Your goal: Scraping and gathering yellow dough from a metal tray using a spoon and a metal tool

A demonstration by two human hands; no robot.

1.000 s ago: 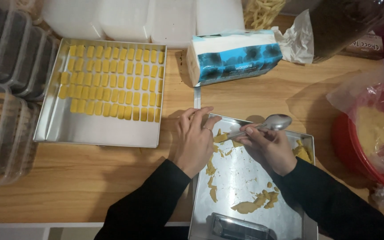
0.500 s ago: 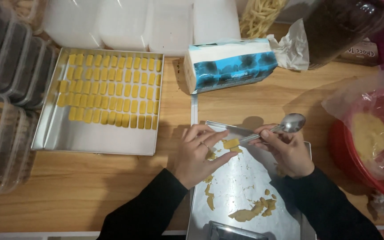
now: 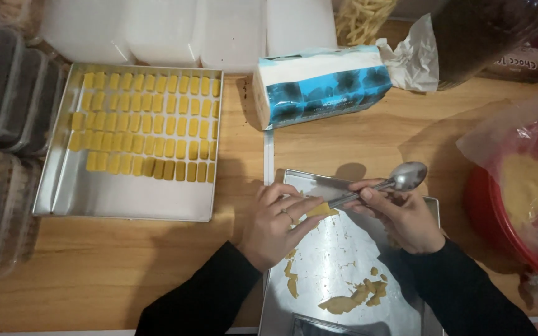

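My left hand [image 3: 276, 223] rests on a metal tray [image 3: 344, 274] in front of me, its fingertips pinching a small yellow dough piece [image 3: 320, 210]. My right hand [image 3: 400, 214] grips a metal spoon [image 3: 388, 182] by its handle, bowl pointing up and right, the handle end touching the dough piece. Scraps of yellow dough [image 3: 350, 297] lie scattered on this tray. To the left, a second metal baking tray [image 3: 119, 200] carries several rows of small yellow dough rectangles [image 3: 147, 127].
A blue and white tissue pack [image 3: 322, 87] lies beyond the trays. A red bowl [image 3: 499, 224] with dough under a plastic bag [image 3: 524, 180] stands at right. Clear plastic containers [image 3: 1, 124] are stacked at left, white lids [image 3: 182, 31] at the back.
My view has shifted slightly. Both hands moved a little toward the tray's near side, and the spoon handle now meets the dough piece in my left fingers.
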